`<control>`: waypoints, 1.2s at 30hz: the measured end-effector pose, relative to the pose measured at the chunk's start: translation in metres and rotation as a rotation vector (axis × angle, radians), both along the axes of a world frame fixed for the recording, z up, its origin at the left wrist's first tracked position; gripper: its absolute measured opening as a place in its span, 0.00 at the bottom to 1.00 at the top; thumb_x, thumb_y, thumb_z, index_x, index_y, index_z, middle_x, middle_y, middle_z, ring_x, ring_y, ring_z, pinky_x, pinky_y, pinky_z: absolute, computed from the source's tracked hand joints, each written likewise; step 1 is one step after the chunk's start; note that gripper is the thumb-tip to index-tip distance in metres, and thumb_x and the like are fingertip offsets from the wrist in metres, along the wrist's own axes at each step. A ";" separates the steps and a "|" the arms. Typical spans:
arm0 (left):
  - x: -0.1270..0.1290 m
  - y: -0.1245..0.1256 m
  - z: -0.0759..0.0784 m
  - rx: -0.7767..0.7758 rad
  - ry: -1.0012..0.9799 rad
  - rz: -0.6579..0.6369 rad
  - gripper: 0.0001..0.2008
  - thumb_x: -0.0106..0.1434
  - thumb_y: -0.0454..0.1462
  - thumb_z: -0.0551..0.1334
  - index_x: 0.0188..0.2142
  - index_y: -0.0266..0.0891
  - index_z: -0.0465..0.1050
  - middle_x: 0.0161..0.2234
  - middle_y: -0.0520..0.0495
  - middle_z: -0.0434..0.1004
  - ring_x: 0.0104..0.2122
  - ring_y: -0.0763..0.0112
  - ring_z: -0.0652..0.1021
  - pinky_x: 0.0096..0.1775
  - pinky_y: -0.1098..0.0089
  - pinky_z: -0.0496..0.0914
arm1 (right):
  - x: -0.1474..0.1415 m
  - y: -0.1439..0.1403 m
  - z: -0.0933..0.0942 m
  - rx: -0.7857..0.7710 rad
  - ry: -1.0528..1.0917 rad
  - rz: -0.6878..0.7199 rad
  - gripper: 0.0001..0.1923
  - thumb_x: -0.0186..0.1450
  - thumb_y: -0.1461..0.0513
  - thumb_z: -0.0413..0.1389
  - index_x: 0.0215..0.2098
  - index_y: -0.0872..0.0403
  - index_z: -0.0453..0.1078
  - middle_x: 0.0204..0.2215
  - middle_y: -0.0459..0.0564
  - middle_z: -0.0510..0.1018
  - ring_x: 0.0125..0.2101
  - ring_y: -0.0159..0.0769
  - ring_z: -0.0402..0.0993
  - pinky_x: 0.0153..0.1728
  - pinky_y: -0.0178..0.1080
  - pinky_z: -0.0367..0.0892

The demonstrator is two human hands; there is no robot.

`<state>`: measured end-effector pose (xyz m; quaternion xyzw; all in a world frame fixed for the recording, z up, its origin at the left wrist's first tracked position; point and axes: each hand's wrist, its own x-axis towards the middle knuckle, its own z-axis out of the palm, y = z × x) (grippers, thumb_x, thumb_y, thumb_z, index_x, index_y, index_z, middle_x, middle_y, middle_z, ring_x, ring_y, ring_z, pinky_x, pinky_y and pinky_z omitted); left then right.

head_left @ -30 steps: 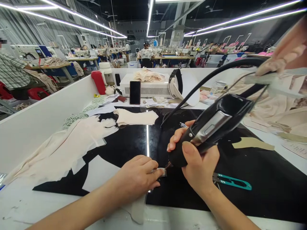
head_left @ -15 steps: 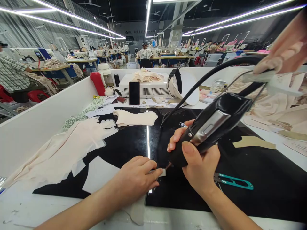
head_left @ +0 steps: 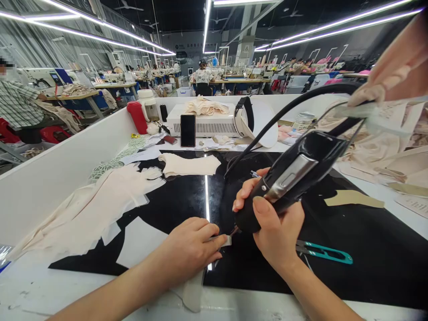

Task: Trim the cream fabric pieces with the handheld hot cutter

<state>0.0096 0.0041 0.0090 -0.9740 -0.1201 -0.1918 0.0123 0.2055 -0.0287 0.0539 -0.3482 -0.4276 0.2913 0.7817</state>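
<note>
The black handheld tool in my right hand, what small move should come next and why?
Probably keep the black tool tip easing along the small strip: the right hand grips the tool, its tip meets the strip's edge, and the left hand pins the strip to the black mat.

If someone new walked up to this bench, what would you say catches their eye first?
Probably the black corded tool gripped in the right hand, its tip down at a small pale strip that the left hand pins to the black mat. Next, the teal snips lying just right of that hand, and the cream fabric spread over the mat's left side.
</note>
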 end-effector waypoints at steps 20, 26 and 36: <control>-0.005 0.004 0.001 -0.026 0.008 -0.009 0.11 0.79 0.39 0.67 0.58 0.38 0.75 0.47 0.47 0.81 0.45 0.60 0.81 0.48 0.59 0.78 | -0.006 -0.011 0.000 -0.035 -0.009 0.007 0.19 0.68 0.53 0.72 0.51 0.45 0.72 0.31 0.39 0.81 0.24 0.32 0.77 0.26 0.36 0.76; -0.013 -0.005 0.005 -0.043 -0.055 -0.041 0.09 0.84 0.35 0.58 0.58 0.36 0.74 0.48 0.44 0.82 0.47 0.60 0.81 0.53 0.60 0.77 | -0.007 -0.018 0.002 -0.026 -0.026 0.005 0.19 0.67 0.55 0.73 0.52 0.45 0.74 0.33 0.40 0.81 0.26 0.32 0.79 0.29 0.36 0.79; -0.023 -0.011 -0.002 -0.065 -0.060 -0.005 0.08 0.84 0.32 0.58 0.55 0.36 0.75 0.43 0.45 0.80 0.44 0.63 0.80 0.51 0.61 0.77 | -0.003 -0.026 0.003 -0.032 -0.022 0.006 0.22 0.66 0.52 0.75 0.52 0.45 0.74 0.32 0.41 0.81 0.25 0.33 0.78 0.26 0.37 0.77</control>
